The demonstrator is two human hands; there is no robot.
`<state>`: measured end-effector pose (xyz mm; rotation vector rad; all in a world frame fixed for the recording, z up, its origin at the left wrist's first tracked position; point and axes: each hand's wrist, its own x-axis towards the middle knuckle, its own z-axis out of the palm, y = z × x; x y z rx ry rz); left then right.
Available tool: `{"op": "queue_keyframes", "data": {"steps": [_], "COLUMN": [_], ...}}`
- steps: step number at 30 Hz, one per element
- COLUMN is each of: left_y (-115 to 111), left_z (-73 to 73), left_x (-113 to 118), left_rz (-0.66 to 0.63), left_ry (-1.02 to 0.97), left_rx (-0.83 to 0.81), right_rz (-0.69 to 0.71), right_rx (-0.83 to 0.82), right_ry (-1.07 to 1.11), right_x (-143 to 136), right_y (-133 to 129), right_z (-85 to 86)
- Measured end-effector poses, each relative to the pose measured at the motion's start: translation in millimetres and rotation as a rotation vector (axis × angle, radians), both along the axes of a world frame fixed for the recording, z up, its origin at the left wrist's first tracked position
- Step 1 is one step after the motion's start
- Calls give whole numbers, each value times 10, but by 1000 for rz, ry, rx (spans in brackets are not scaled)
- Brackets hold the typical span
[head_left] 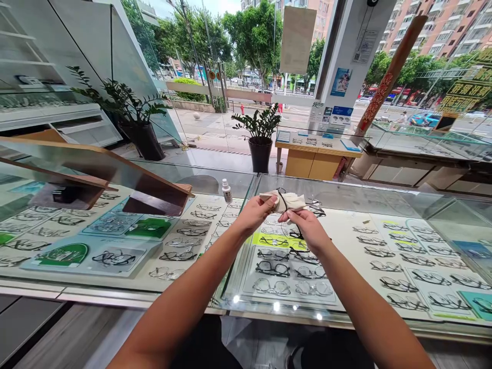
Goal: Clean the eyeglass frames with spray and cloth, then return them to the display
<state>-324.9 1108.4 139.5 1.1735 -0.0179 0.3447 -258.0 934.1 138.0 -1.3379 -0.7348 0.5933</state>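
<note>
Both hands are raised over the glass display counter [265, 192]. My left hand [255, 212] pinches the left end of a crumpled cream cloth [294, 201] between thumb and fingers. At the cloth's lower right edge, my right hand [307, 225] has its fingers closed on a pair of dark-framed glasses [283, 201], whose thin rim shows against the cloth. The cloth hides part of the frame. A small white bottle [226, 191] with a dark label stands upright on the counter, left of my left hand.
Rows of glasses [272, 267] lie inside the counter beneath my hands. Slanted wood-edged mirrors [154, 187] stand on the counter at the left. Beyond the counter are a potted plant [260, 148] and a wooden display table [319, 156].
</note>
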Motion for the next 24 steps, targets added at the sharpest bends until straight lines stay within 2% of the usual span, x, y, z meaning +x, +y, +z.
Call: {"op": "queue_keyframes", "data": {"steps": [2, 4, 8, 11, 16, 18, 24], "left_y": [-11, -60, -158, -141, -77, -109, -235], "left_z": [24, 4, -79, -59, 51, 50, -32], "left_x": [-29, -27, 47, 64, -16, -26, 54], "left_rz": [-71, -77, 26, 78, -100, -124, 22], "left_ry": [-9, -28, -39, -18, -35, -44, -24], "left_rx": [5, 12, -17, -65, -107, -119, -192], "right_rz": [-5, 20, 54, 54, 7, 21, 58], "right_rx": [14, 28, 26, 30, 32, 48, 70], "right_ry": [22, 41, 14, -8, 20, 37, -15], "right_x": [14, 9, -42, -58, -19, -22, -96], "right_y": [-1, 16, 65, 58, 4, 12, 88], "right_z": [-10, -30, -66, -57, -5, -6, -89]}}
